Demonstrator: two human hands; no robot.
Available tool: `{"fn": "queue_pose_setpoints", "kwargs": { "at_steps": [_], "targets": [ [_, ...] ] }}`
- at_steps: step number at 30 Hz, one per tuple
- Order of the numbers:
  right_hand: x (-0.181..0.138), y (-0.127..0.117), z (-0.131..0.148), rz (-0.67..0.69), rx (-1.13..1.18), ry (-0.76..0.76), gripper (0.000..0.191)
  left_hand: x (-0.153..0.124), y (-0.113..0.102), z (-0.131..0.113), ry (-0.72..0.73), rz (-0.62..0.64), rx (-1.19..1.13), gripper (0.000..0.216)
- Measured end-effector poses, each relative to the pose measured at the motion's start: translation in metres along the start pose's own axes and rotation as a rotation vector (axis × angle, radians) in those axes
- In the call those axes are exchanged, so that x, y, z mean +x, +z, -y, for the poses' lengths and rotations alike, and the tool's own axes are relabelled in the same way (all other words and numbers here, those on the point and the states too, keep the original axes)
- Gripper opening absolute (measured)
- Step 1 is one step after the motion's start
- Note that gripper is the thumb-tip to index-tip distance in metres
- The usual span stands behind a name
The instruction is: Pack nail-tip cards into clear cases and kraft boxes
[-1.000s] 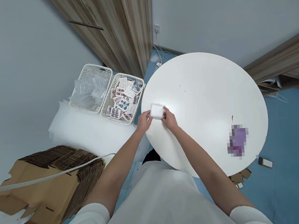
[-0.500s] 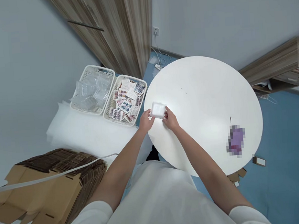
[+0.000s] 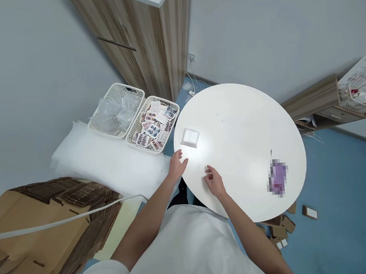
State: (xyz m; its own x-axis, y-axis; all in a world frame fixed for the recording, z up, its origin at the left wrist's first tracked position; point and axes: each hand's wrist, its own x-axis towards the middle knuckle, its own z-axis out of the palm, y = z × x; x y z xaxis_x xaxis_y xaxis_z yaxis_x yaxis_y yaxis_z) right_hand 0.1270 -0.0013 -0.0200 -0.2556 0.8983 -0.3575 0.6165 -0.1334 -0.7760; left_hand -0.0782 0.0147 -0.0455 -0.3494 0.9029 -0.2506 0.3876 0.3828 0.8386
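A small white wrapped packet (image 3: 190, 137) lies flat near the left edge of the round white table (image 3: 242, 124). Just below it, over the table's rim, is my left hand (image 3: 176, 164), empty with its fingers apart. My right hand (image 3: 214, 181) hovers over the near part of the table, apart from the packet; its fingers are loosely curled and spread, with nothing in them.
Left of the table stand a basket of patterned cards (image 3: 153, 124) and a basket of clear plastic packaging (image 3: 117, 110), beside white foam sheeting (image 3: 102, 160). Flattened cardboard boxes (image 3: 50, 227) are stacked lower left. A blurred purple item (image 3: 278, 178) lies on the table's right.
Both hands have let go of the white packet and drawn back toward my body, the right one farther. The packet now rests on the table. The camera view has shifted.
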Motion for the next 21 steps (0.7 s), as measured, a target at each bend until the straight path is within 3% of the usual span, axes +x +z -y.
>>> {"fn": "queue_pose_setpoints", "kwargs": {
  "at_steps": [6,11,16,21],
  "targets": [
    [-0.009,-0.009,0.004,0.164,-0.090,-0.220,0.034,-0.054,-0.021,-0.014,0.042,0.020,-0.002,0.037],
    [-0.008,-0.002,0.017,0.244,-0.110,-0.425,0.036,-0.120,-0.050,-0.020,0.041,-0.115,0.138,0.033],
    [-0.014,0.036,0.048,0.402,-0.128,-0.515,0.041,-0.188,-0.085,0.000,-0.188,-0.385,0.259,0.054],
    [-0.037,0.082,0.088,0.570,-0.208,-0.665,0.040,-0.243,-0.122,0.035,-0.366,-0.607,0.331,0.048]
  ]
}}
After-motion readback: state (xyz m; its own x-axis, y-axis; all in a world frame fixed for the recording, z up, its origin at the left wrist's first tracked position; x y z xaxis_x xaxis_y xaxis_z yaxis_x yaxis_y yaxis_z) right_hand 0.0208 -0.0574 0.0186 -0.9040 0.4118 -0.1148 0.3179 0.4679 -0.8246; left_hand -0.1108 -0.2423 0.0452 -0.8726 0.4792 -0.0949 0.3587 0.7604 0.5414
